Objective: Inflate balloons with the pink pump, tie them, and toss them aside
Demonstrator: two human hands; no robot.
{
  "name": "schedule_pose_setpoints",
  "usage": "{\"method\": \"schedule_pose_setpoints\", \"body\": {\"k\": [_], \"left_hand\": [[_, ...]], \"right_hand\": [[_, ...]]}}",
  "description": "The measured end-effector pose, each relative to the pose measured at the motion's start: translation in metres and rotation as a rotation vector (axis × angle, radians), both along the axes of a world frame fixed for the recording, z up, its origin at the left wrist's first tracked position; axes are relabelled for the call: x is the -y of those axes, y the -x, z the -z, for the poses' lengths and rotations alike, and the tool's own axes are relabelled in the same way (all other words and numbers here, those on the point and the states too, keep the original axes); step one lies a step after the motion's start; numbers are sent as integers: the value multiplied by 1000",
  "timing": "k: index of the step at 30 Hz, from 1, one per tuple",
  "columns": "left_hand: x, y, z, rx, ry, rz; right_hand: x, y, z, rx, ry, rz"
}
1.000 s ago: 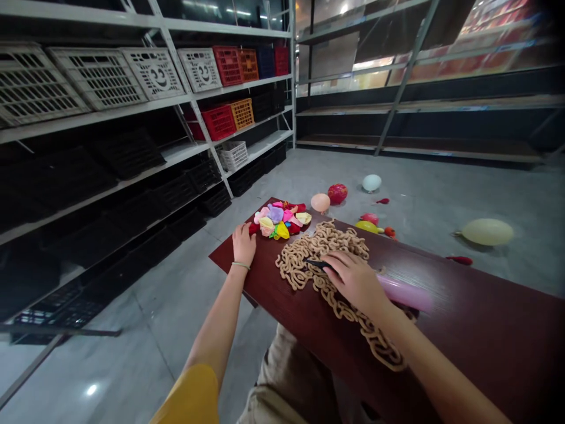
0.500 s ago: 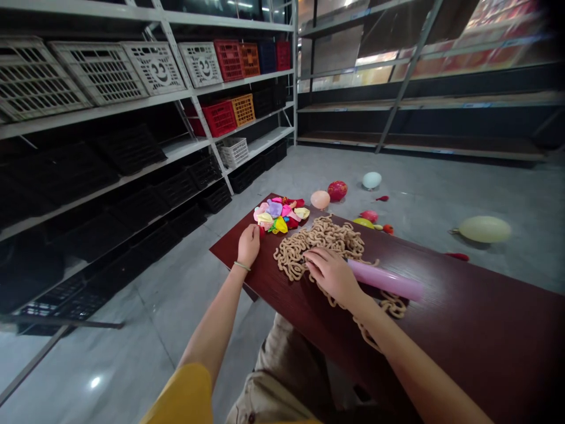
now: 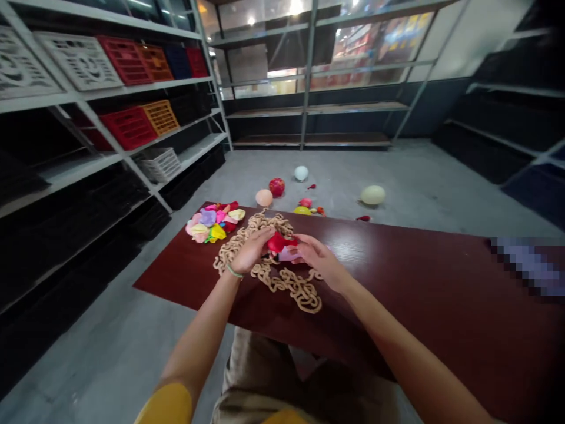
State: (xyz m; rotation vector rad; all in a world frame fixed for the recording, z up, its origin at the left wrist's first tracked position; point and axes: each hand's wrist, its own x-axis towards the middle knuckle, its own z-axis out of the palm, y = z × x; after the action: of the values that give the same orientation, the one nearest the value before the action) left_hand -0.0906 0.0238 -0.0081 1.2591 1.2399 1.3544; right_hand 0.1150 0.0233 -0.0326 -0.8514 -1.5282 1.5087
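Over the tabletop, my left hand [image 3: 252, 252] holds a limp red balloon [image 3: 277, 242] at its left side. The fingers of my right hand [image 3: 324, 264] are closed on the balloon's right end. Just below it is a pinkish-purple tube [image 3: 289, 254], seen only in part, with a dark tip near my left fingers; my hands cover the rest. A heap of tan, rope-like curls [image 3: 304, 290] lies around and under my hands. Left of them rests a pile of uninflated balloons [image 3: 208, 218] in many colours.
The dark red table [image 3: 397, 277] extends right, where a blurred purple patch [image 3: 529, 265] lies. On the floor beyond are inflated balloons, among them a peach one [image 3: 263, 197], a red one [image 3: 276, 187] and a pale yellow one [image 3: 373, 195]. Shelves with crates [image 3: 128, 126] stand left.
My left hand has moved from the balloon pile to the middle with the red balloon. My right hand has come to meet it. The view has turned right.
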Motion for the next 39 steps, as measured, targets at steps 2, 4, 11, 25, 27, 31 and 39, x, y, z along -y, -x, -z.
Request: {"method": "schedule_pose_setpoints", "body": {"k": [2, 4, 11, 25, 27, 31, 39], "left_hand": [[-12, -26, 1, 76, 88, 212], [-22, -46, 4, 150, 125, 355], [-26, -55, 23, 174, 165, 263], [5, -64, 10, 250, 454, 579], [6, -68, 11, 315, 442, 512], [4, -71, 13, 351, 368, 375], [-19, -44, 15, 466, 83, -34]], "right_hand": [[2, -16, 1, -26, 23, 69], [1, -29, 1, -29, 28, 176], [-5, -47, -2, -73, 21, 420], [16, -47, -14, 679, -810, 386], [19, -44, -16, 794, -935, 331], [20, -40, -14, 867, -1057, 265], [6, -38, 6, 887, -980, 285]]}}
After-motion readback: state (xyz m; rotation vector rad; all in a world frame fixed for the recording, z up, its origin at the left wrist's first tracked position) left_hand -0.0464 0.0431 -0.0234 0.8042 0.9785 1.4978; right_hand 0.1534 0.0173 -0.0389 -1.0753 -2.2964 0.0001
